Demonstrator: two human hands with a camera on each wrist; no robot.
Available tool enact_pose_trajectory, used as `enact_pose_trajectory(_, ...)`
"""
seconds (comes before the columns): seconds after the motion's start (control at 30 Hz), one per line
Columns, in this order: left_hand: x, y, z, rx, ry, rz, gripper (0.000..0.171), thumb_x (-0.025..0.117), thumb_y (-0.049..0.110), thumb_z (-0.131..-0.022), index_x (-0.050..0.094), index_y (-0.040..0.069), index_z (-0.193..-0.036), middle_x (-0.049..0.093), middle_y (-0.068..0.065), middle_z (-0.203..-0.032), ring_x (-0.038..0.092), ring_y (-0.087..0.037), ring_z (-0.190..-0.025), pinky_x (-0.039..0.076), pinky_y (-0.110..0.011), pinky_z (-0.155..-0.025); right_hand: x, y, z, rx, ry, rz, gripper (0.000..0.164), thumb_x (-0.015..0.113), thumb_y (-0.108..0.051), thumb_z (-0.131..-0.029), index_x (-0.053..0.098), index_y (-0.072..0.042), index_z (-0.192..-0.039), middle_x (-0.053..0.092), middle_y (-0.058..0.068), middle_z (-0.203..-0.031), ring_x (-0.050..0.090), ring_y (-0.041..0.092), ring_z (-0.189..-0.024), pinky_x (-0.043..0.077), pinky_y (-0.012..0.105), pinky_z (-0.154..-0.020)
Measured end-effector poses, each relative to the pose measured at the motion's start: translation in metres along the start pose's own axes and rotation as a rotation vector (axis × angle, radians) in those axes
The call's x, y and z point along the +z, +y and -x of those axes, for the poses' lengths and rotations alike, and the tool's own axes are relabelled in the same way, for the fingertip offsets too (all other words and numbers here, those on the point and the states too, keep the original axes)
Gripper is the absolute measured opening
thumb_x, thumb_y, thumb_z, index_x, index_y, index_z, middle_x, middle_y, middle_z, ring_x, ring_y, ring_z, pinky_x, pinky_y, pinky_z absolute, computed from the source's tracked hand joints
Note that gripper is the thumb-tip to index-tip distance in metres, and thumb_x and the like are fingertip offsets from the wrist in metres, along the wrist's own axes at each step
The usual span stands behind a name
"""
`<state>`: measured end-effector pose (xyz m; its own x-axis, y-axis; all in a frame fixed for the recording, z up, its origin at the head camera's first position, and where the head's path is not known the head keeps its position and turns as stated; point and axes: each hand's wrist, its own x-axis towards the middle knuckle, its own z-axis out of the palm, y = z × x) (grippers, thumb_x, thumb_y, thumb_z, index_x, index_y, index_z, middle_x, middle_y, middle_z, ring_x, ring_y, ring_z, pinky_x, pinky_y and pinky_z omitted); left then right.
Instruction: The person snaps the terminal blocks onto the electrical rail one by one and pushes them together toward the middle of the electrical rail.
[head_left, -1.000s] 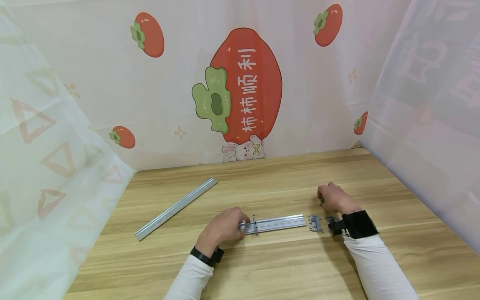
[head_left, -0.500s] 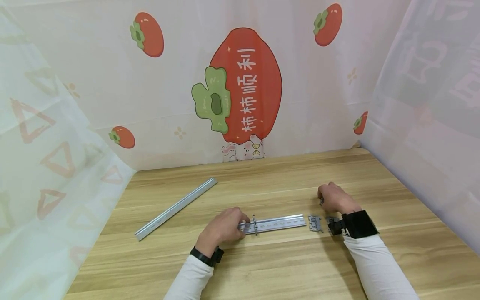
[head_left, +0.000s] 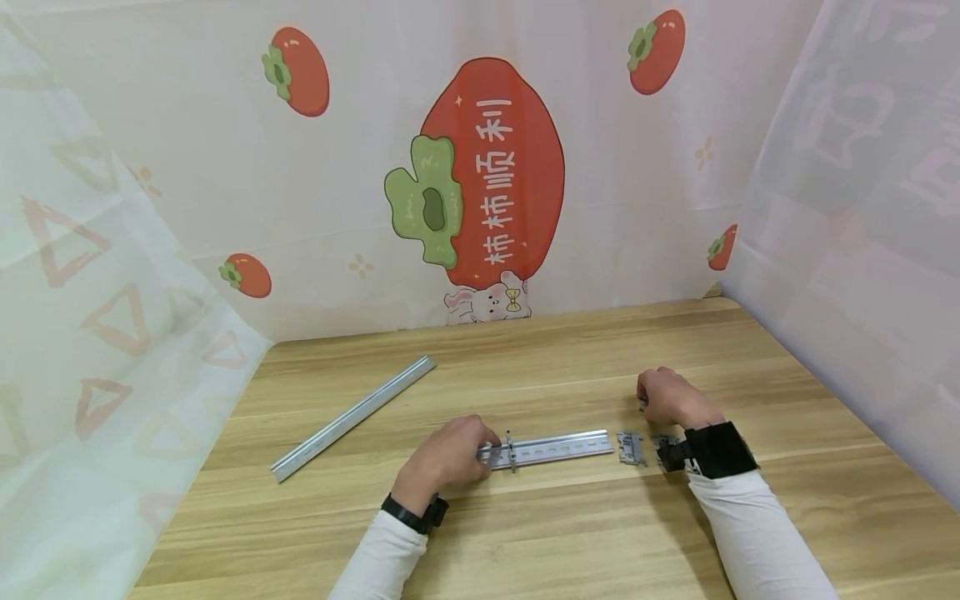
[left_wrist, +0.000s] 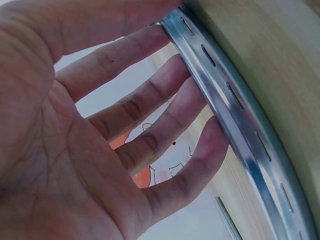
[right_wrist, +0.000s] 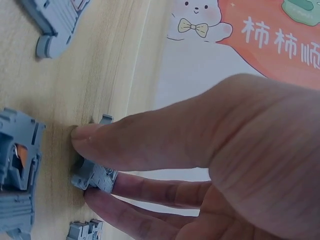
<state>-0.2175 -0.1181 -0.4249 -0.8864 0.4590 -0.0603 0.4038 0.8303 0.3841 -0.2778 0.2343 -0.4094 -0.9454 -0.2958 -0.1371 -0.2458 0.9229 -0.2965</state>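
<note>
My left hand (head_left: pixel 448 454) grips the left end of a slotted metal DIN rail (head_left: pixel 566 447) on the table. In the left wrist view, its fingertips line one long edge of the rail (left_wrist: pixel 232 115), with the thumb near the rail's end. A thin grey piece (head_left: pixel 511 451) stands crosswise on the rail, just right of that hand; its exact kind is too small to tell. Farther right, my right hand (head_left: pixel 670 397) pinches a small grey terminal block (right_wrist: pixel 94 176) between thumb and fingers, low over the wood. The thumb covers part of this block.
Two grey terminal blocks lie between rail and right wrist: one block (head_left: pixel 631 447) bare, another block (head_left: pixel 663 450) partly behind the wrist camera. A smaller grey piece (right_wrist: pixel 85 230) shows in the right wrist view. A second DIN rail (head_left: pixel 352 418) lies slanted at the left.
</note>
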Motion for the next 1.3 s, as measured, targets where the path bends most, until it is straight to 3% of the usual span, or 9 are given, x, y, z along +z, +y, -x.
enact_pose_trajectory(0.63, -0.002, 0.001, 0.001, 0.026, 0.013, -0.015, 0.031, 0.085, 0.005, -0.077, 0.079, 0.008, -0.107, 0.068, -0.001, -0.100, 0.052, -0.011, -0.082, 0.047, -0.030, -0.074, 0.000, -0.001, 0.001, 0.002, 0.043, -0.029, 0.018, 0.073, 0.008, -0.080, 0.062, 0.002, -0.093, 0.057, 0.013, -0.092, 0.049, 0.029, -0.085, 0.046, 0.043, -0.074)
enact_pose_trajectory(0.8, -0.002, 0.002, 0.001, 0.028, 0.018, -0.016, 0.031, 0.085, 0.004, -0.077, 0.079, 0.008, -0.107, 0.069, -0.001, -0.100, 0.052, -0.011, -0.082, 0.047, -0.030, -0.073, 0.001, -0.001, 0.001, -0.071, 0.114, -0.057, 0.013, 0.070, 0.003, -0.084, 0.062, 0.003, -0.095, 0.058, 0.013, -0.091, 0.051, 0.029, -0.082, 0.045, 0.045, -0.074)
enact_pose_trajectory(1.03, -0.001, 0.001, 0.001, 0.039, 0.023, -0.015, 0.030, 0.085, 0.003, -0.077, 0.079, 0.007, -0.106, 0.067, 0.000, -0.096, 0.052, -0.011, -0.081, 0.048, -0.030, -0.073, 0.000, -0.003, -0.002, -0.156, 0.138, -0.153, 0.028, 0.074, -0.002, -0.088, 0.064, 0.007, -0.112, 0.064, 0.017, -0.102, 0.059, 0.030, -0.089, 0.048, 0.046, -0.078)
enact_pose_trajectory(1.3, -0.001, 0.000, 0.001, 0.041, 0.023, -0.004, 0.030, 0.085, 0.003, -0.076, 0.079, 0.007, -0.105, 0.067, 0.000, -0.096, 0.052, -0.011, -0.081, 0.047, -0.030, -0.072, -0.004, -0.012, -0.007, -0.256, 0.209, -0.312, 0.026, 0.072, 0.002, -0.086, 0.066, 0.005, -0.112, 0.065, 0.007, -0.092, 0.060, 0.022, -0.084, 0.050, 0.040, -0.076)
